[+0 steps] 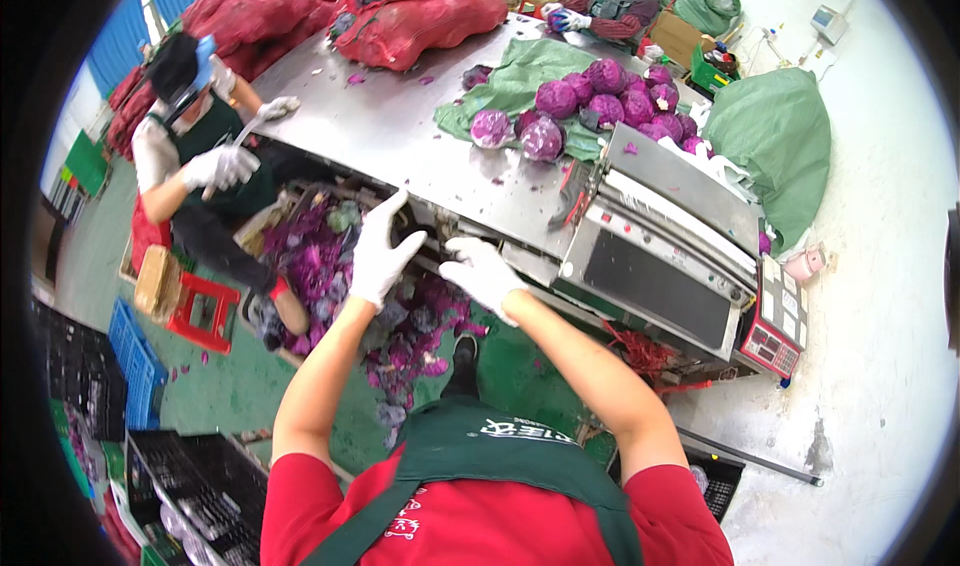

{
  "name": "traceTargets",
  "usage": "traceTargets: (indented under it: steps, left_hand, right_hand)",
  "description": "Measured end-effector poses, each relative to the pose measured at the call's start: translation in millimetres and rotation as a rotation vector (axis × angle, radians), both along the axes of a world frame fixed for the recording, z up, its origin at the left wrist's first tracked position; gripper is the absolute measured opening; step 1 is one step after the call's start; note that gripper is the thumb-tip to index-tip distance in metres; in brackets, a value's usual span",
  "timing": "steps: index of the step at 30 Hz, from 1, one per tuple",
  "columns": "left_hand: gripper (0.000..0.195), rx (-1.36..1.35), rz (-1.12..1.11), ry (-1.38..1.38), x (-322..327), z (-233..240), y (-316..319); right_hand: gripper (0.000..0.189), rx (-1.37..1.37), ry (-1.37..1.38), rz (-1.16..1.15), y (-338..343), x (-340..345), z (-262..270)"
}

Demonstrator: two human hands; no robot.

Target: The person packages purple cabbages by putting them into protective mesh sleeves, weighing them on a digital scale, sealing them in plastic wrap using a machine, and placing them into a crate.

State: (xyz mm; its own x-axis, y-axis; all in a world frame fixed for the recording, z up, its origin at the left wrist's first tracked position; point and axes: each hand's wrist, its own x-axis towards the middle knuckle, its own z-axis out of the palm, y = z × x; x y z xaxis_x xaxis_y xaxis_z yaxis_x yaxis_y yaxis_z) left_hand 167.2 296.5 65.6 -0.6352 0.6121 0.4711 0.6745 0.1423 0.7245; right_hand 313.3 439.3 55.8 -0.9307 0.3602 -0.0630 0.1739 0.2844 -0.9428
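My left hand (381,251), in a white glove, is held in front of the near table edge with thumb and fingers spread and nothing in it. Opposite it, my right hand (482,272), also gloved, has its fingers loosely bent towards the left one, and nothing shows in its grasp. Below both hands lies a heap of purple cabbage leaves (397,326). Behind them runs the stainless steel table (405,135). Red cabbages (606,108) are piled on a green woven sack (517,67) farther back.
A tray wrapping machine (652,266) and a red scale (774,333) stand to the right. At the left sits a co-worker (202,131) holding a knife (246,131), beside a red stool (202,311). Red mesh sacks (424,30) fill the table's far end. Another person (615,22) handles a cabbage.
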Motion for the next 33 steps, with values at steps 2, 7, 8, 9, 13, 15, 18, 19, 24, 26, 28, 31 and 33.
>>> traceTargets:
  steps: [2,7,8,9,13,15,18,19,24,26,28,31,33]
  left_hand:
    - [0.070,-0.164,0.044,0.098,-43.3,-19.0,63.3]
    - [0.105,-0.291,-0.032,0.238,-135.2,-51.8,222.4]
    - [0.110,-0.349,-0.021,0.258,-144.9,-49.1,252.7]
    - [0.112,-0.395,0.000,0.293,-154.1,-51.2,275.2]
    - [0.118,-0.509,-0.021,0.296,-183.8,-55.6,334.5]
    - [0.122,-0.552,-0.060,0.232,-192.8,-75.0,347.1]
    - [0.111,-0.489,-0.143,0.173,-205.8,-94.7,348.3]
    - [0.106,-0.481,-0.145,0.155,-206.8,-94.9,342.9]
    - [0.091,-0.054,-0.159,-0.059,-225.6,-111.0,323.0]
    - [0.086,0.106,-0.109,-0.328,-227.6,-115.2,315.0]
    - [0.080,0.269,-0.107,-0.615,-219.7,-110.7,306.1]
    - [0.071,0.362,-0.100,-0.838,-196.6,-84.8,285.3]
    - [0.065,0.493,-0.130,-0.981,-190.1,-83.0,261.3]
  right_hand:
    - [0.057,0.083,-0.055,-0.162,58.4,-29.3,6.8]
    - [0.083,0.366,-0.197,-0.469,205.6,-109.9,-26.4]
    - [0.089,0.404,-0.235,-0.488,232.2,-119.9,-35.4]
    - [0.089,0.408,-0.258,-0.501,247.1,-132.9,-39.5]
    - [0.102,0.499,-0.424,-0.578,280.0,-185.0,-45.3]
    - [0.107,0.513,-0.517,-0.615,292.6,-201.8,-44.5]
    - [0.113,0.594,-0.757,-0.603,301.2,-223.6,-50.6]
    - [0.113,0.635,-0.823,-0.564,294.7,-227.2,-47.6]
    - [0.097,0.879,-0.691,-0.549,299.2,-221.7,-69.7]
    - [0.083,0.818,-0.556,-0.622,301.7,-216.2,-71.3]
    - [0.078,0.789,-0.569,-0.671,297.8,-213.2,-67.9]
    - [0.087,0.717,-0.619,-0.673,302.0,-206.7,-54.2]
    - [0.086,0.694,-0.648,-0.628,305.6,-211.2,-43.9]
